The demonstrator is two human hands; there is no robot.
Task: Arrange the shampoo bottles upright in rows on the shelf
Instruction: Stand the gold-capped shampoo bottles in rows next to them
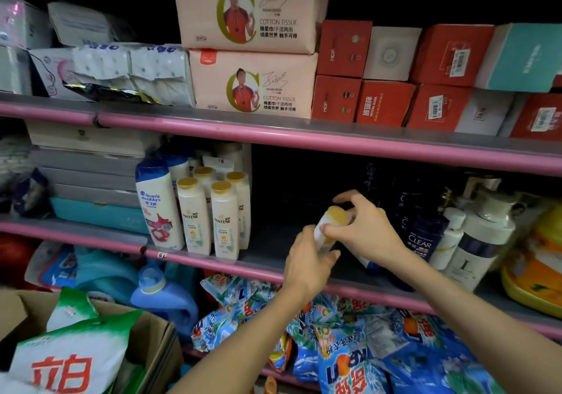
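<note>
1. While the left hand [307,264] wraps around the body of a white gold-capped shampoo bottle [330,229], the right hand [363,226] pinches it just below the cap.
2. That bottle tilts over the dark middle gap of the pink-edged shelf [213,261], seemingly not yet resting on it.
3. Left of it, upright Pantene bottles [209,211] stand in rows beside a Head & Shoulders bottle [156,205].
4. Dark Clear bottles [421,238] stand to the right.

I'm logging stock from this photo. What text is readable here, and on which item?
"COTTON TISSUE": pink tissue packs.
"head & shoulders": blue-capped white bottle.
"PANTENE": gold-capped bottles.
"CLEAR": dark bottle.
"MDF": red boxes.
"16": handwritten tag.
Barcodes, small print and the label of the bottle held in both hands: unreadable.
</note>
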